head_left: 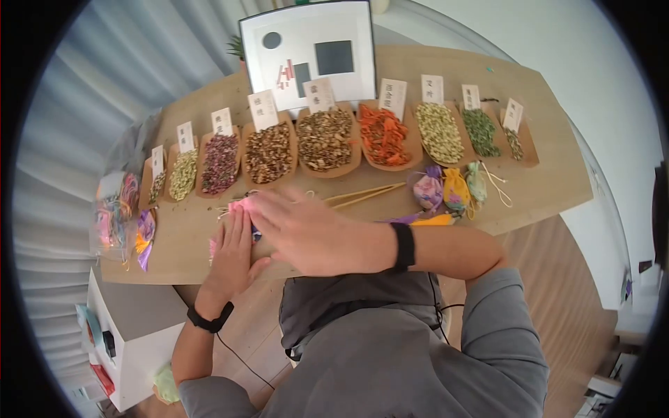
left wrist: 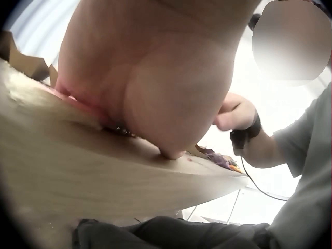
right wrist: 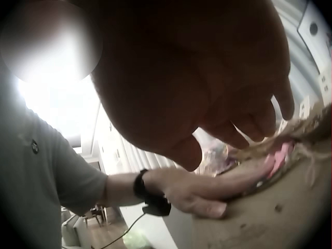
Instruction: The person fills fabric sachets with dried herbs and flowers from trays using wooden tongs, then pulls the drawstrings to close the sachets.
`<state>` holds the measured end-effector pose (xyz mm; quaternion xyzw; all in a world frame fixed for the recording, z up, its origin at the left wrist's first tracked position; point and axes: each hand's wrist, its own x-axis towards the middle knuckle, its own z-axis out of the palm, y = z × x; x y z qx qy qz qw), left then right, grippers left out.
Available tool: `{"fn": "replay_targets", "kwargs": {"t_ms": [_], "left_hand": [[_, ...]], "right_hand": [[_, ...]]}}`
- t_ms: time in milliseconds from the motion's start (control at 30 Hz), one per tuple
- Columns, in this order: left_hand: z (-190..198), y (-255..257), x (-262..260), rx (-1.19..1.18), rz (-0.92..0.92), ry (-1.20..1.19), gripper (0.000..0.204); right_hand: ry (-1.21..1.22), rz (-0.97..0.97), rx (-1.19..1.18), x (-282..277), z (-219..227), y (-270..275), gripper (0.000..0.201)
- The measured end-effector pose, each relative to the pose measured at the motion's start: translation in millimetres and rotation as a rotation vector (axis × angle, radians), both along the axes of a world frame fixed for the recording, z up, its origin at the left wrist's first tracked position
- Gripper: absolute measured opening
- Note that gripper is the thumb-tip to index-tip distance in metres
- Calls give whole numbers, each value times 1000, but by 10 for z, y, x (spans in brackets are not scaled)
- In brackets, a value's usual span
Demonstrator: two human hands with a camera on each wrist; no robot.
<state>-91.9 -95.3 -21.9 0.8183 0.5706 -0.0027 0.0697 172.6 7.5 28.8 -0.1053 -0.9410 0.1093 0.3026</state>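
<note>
A pink cloth piece (head_left: 244, 203) lies on the table under the fingers of the left hand (head_left: 235, 254), which rests flat with its fingers straight. In the right wrist view the left hand (right wrist: 197, 189) presses beside the pink cloth (right wrist: 281, 157), its thumb on the tabletop. The right hand (head_left: 303, 233) is held above and to the right of the left one, fingers extended and slightly blurred. Its palm (right wrist: 207, 78) faces down over the left hand in the right wrist view, holding nothing visible. Part of the cloth is hidden beneath the fingers.
Paper trays of dried herbs, including an orange-filled one (head_left: 385, 137), stand in an arc with label cards. Tongs (head_left: 366, 194) and small pouches (head_left: 456, 189) lie at the right. A plastic bag (head_left: 115, 216) and a purple pouch (head_left: 145, 237) are at the left.
</note>
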Motion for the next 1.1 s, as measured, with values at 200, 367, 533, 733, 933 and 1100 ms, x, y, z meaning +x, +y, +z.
{"fn": "replay_targets", "kwargs": {"t_ms": [200,367,533,733,933,1100], "left_hand": [[40,15,20,-76,52,17,111],[142,-16,85,22,49,-21,105],[424,158,540,214,58,-259,68],[595,647,1428,395,-126,-482,28],[513,899,1976,168,-170,-807,21],[573,900,2181,-254,-173,-1066,20]], "right_hand": [[103,-460,11,1140,561,454,55],[-248,-654,66,2106,144,486,36],[-301,-631,106,2260,-332,167,27],[-253,-686,200,2181,-501,101,23],[-191,-689,235,2202,-231,-86,26],[-83,-613,371,2134,71,-411,33]]}}
